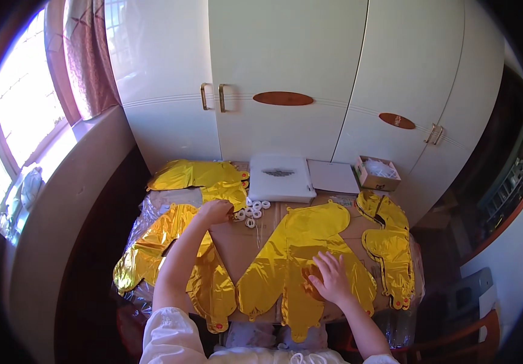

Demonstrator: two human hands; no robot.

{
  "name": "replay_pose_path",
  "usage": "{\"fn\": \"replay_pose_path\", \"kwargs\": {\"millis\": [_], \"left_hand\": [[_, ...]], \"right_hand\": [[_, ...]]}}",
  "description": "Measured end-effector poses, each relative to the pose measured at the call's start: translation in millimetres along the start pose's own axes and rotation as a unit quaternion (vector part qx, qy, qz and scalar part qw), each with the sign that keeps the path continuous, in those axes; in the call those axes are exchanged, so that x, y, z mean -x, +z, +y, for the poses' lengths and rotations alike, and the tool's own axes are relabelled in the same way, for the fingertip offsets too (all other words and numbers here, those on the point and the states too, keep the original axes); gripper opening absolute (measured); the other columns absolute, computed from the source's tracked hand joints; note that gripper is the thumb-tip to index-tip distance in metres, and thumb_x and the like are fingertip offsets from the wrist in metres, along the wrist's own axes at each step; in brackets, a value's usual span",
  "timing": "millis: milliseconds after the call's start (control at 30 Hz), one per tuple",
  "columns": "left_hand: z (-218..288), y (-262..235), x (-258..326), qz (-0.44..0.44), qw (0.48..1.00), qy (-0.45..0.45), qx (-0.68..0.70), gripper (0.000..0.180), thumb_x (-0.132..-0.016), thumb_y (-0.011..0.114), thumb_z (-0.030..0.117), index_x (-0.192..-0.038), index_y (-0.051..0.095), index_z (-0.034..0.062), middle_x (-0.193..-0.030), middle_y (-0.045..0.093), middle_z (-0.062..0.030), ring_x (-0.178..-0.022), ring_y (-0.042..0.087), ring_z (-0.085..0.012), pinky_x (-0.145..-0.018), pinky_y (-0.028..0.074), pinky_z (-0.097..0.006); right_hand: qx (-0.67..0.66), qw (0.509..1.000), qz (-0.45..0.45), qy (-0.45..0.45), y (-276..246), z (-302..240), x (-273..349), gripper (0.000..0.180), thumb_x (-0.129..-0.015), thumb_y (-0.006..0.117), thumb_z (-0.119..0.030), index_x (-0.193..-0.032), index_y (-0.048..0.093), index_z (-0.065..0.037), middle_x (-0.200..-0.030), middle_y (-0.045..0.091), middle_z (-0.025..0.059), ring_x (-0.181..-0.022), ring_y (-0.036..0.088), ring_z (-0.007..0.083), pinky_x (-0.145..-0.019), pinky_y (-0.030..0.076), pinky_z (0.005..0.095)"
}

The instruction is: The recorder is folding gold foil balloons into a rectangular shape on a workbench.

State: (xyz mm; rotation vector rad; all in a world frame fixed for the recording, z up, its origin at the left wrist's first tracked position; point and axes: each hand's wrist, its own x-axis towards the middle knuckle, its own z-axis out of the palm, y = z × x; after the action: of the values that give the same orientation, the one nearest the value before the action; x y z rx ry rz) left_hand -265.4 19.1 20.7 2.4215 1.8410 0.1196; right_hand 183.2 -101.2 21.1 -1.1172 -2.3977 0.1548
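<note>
The right hand [331,278] lies flat with fingers spread wide on a large gold foil balloon [304,255], pressing its lower middle against the surface [243,242]. The left hand [216,212] reaches forward, fingers curled narrow; whether it grips anything I cannot tell. Just beyond its fingertips sits a cluster of small white rings [252,212]. Under its forearm lies another flat gold balloon [164,249]. Further past the rings rests a white box [281,178], and well to the right of the right hand more gold balloons [390,246] are spread out.
</note>
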Motion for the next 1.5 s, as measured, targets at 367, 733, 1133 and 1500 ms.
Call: {"fn": "replay_pose_path", "kwargs": {"millis": [367, 733, 1133, 1500], "left_hand": [[-22.8, 19.1, 7.5, 0.241, 0.937, -0.118, 0.223, 0.023, -0.083, 0.066, 0.022, -0.090, 0.068, 0.0001, -0.083, 0.070, -0.0160, -0.074, 0.068, -0.0296, -0.067, 0.053, -0.039], [-47.9, 43.6, 1.7, 0.244, 0.843, -0.197, 0.437, 0.027, -0.070, 0.082, 0.023, -0.076, 0.068, 0.0005, -0.066, 0.066, -0.0077, -0.061, 0.060, -0.0132, -0.058, 0.048, -0.030], [-56.9, 51.5, 7.0, 0.339, 0.745, -0.191, 0.542, 0.017, -0.090, 0.066, 0.019, -0.086, 0.062, 0.0038, -0.072, 0.060, 0.0012, -0.059, 0.047, -0.0057, -0.052, 0.038, -0.024], [-50.9, 46.1, 8.5, 0.343, 0.735, -0.168, 0.560, 0.015, -0.087, 0.070, 0.012, -0.080, 0.058, 0.0078, -0.069, 0.056, 0.0032, -0.060, 0.047, -0.0038, -0.052, 0.036, -0.021]], "right_hand": [[-0.031, 0.986, -0.041, -0.161, -7.1, -50.5, -118.1, 0.033, -0.089, 0.060, -0.033, -0.114, 0.063, -0.011, -0.117, 0.063, 0.0075, -0.115, 0.056, 0.0255, -0.105, 0.035, 0.0489], [-0.012, 0.984, -0.072, -0.164, 112.9, -78.3, -299.6, 0.023, -0.086, 0.059, -0.019, -0.108, 0.066, -0.015, -0.118, 0.062, 0.0037, -0.113, 0.057, 0.0219, -0.092, 0.047, 0.0403], [0.103, 0.981, -0.059, -0.151, 154.5, -78.7, -310.9, 0.018, -0.077, 0.067, -0.034, -0.075, 0.070, -0.017, -0.097, 0.059, 0.0012, -0.102, 0.054, 0.0210, -0.085, 0.041, 0.0401], [-0.042, 0.994, -0.089, -0.041, 159.3, -77.5, -343.6, 0.026, -0.084, 0.064, -0.033, -0.101, 0.061, -0.014, -0.105, 0.067, 0.0042, -0.107, 0.057, 0.0237, -0.090, 0.035, 0.0454]]}}
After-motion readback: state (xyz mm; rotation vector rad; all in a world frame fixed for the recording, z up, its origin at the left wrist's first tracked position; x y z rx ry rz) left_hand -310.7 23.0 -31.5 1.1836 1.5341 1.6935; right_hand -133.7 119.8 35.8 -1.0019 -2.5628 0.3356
